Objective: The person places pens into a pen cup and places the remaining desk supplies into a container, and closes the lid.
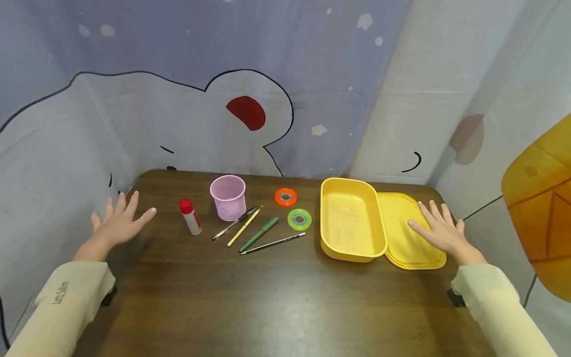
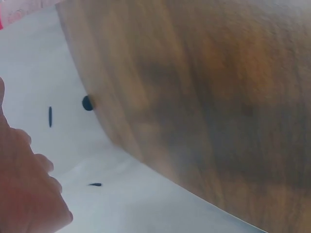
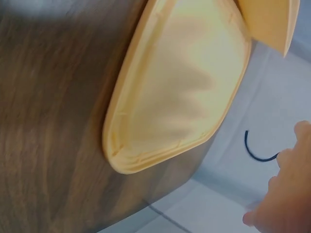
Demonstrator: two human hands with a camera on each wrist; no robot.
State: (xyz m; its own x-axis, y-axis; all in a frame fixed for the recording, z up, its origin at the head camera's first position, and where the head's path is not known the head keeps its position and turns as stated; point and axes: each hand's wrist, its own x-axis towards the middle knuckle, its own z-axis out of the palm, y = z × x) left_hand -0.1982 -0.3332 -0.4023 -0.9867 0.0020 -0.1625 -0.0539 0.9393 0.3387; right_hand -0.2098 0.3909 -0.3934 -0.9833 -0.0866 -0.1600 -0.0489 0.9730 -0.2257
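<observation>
My left hand (image 1: 117, 225) is held over the table's left edge, fingers spread, holding nothing. The nearest thing to it is a glue stick (image 1: 191, 217) with a red cap, standing on the table. On the other side, my right hand (image 1: 441, 230) hovers with spread fingers over the yellow lid (image 1: 403, 233), and its shadow falls on the lid in the right wrist view. Beside the lid, partly over its left edge, sits an open yellow box (image 1: 352, 218) with nothing in it. In the left wrist view, the left hand (image 2: 29, 189) shows at the left border.
Left of centre stands a pink mesh cup (image 1: 229, 201). In front of it lie a black pen (image 1: 235, 224), a yellow pencil (image 1: 243, 227), a green pen (image 1: 259, 234) and a black pencil (image 1: 273, 244). Orange (image 1: 285, 197) and green discs (image 1: 299, 219) lie near the box. A printed curtain (image 1: 187, 124) hangs behind.
</observation>
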